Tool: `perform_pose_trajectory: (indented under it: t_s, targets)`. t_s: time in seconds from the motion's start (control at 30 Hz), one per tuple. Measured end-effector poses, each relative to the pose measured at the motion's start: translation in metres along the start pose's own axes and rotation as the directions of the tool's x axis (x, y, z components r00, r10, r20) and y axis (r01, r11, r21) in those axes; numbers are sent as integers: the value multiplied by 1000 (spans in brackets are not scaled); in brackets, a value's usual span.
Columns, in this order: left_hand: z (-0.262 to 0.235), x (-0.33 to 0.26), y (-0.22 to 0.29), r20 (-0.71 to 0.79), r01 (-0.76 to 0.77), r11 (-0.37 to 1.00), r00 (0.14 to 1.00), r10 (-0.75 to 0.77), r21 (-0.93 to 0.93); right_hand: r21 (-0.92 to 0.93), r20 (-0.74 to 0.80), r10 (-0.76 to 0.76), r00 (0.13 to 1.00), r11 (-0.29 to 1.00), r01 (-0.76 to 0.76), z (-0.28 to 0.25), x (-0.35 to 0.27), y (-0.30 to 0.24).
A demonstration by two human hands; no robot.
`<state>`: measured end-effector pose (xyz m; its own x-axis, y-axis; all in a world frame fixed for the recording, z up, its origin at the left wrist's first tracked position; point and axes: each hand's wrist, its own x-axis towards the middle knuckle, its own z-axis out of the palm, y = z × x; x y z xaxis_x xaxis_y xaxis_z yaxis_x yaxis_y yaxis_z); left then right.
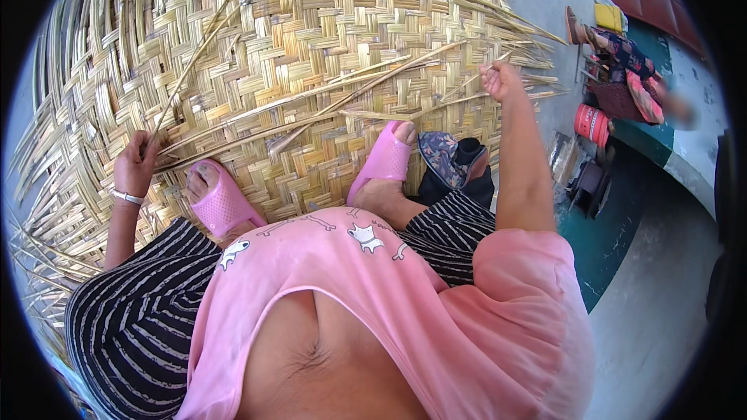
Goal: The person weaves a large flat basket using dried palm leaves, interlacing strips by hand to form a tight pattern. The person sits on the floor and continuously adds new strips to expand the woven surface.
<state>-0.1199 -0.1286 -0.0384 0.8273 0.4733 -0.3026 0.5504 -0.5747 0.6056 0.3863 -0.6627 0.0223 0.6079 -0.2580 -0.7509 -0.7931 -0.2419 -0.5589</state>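
A large woven mat (311,39) of flat, straw-coloured reed strips spreads under my feet. My left hand (136,159), a white bangle on its wrist, is closed at the mat's left part, pinching the lower end of a long reed strip (191,66) that slants up to the far edge. Over the mat's right side, my right hand (502,82) is closed on a thin reed strip (467,85) between thumb and fingers. Several loose strips (366,85) lie across the weave between my hands. Unwoven ends stick out along the mat's far, left and right edges.
My feet in pink slippers (226,202) rest on the mat. Beside the right slipper sits a dark, flower-patterned cloth item (447,159). At the right, a person (630,70) sits near a red bucket (593,124), a yellow container (609,17) and a dark object (589,185) on the floor.
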Motion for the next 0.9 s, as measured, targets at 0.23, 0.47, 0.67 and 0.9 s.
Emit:
perform_pose_trajectory:
  t_s: [0.23,0.47,0.67,0.9]
  targets:
    - [-5,4,-1,47,-29,983,999,21,180,-969,18,-698,715,163,184,64,-24,63]
    - [-12,1,-2,88,-84,968,994,65,235,-523,47,-238,970,822,227,154,-54,84]
    - [-17,6,19,45,-133,967,991,126,219,-138,40,-239,970,960,242,173,-76,60]
    - [5,48,111,-36,-224,907,974,226,-357,48,350,-665,660,716,697,253,-190,-2]
